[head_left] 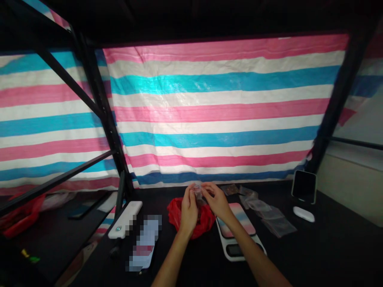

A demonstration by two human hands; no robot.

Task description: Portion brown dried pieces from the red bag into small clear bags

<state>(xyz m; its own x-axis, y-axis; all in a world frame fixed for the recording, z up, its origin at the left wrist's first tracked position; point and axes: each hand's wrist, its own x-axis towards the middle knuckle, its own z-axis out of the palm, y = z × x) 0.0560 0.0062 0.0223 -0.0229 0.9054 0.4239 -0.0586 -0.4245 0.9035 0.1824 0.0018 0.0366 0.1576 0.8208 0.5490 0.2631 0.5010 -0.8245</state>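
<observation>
My left hand [188, 210] and my right hand [218, 201] meet above a red plastic bag [179, 213] on the dark table. Both pinch a small clear plastic pouch [198, 190] between their fingertips. What the pouch holds is too small to make out. The right forearm passes over a small kitchen scale [237, 239] with a pink and blue striped top.
Several clear pouches [271, 217] lie right of the scale. A phone on a stand [304, 186] and a white case [303, 214] sit at the far right. A white power bank [125, 219] and a blurred object [145, 243] lie left. A striped tarp [215, 111] hangs behind.
</observation>
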